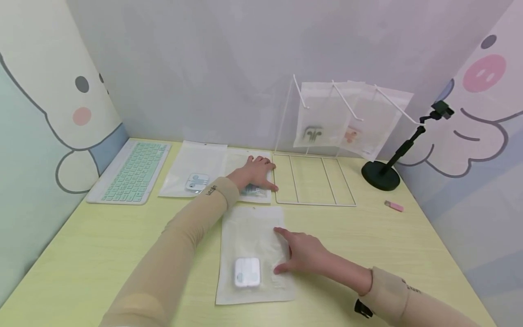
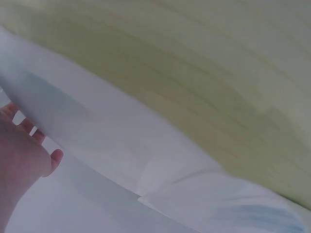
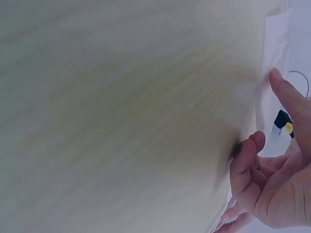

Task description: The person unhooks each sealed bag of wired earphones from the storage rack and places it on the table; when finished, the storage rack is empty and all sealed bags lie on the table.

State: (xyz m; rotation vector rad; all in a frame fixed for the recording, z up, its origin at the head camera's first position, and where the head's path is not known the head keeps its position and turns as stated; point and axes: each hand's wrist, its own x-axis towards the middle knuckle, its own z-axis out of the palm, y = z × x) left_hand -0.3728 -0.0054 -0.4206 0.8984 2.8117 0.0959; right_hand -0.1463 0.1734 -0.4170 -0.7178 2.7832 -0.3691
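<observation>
A translucent plastic bag (image 1: 251, 231) lies flat at the front of the table, with a white square earphone case (image 1: 247, 272) showing near its bottom. My right hand (image 1: 307, 252) rests at this bag's right edge, thumb and index finger spread apart. Behind it, my left hand (image 1: 255, 173) reaches over another bag (image 1: 236, 159), fingers spread across its right part and partly covering its contents. To the left lies a third bag (image 1: 204, 156) holding a pale square earphone case (image 1: 198, 181). In the left wrist view, the fingers (image 2: 36, 133) are beside a bag's edge.
A white wire rack (image 1: 314, 205) stands at the back right, with bags (image 1: 327, 102) hanging from its hooks. Beyond it is a black stand (image 1: 382, 176), with a pink USB stick (image 1: 394, 206) in front. A keyboard (image 1: 132, 172) with green keys lies at the left.
</observation>
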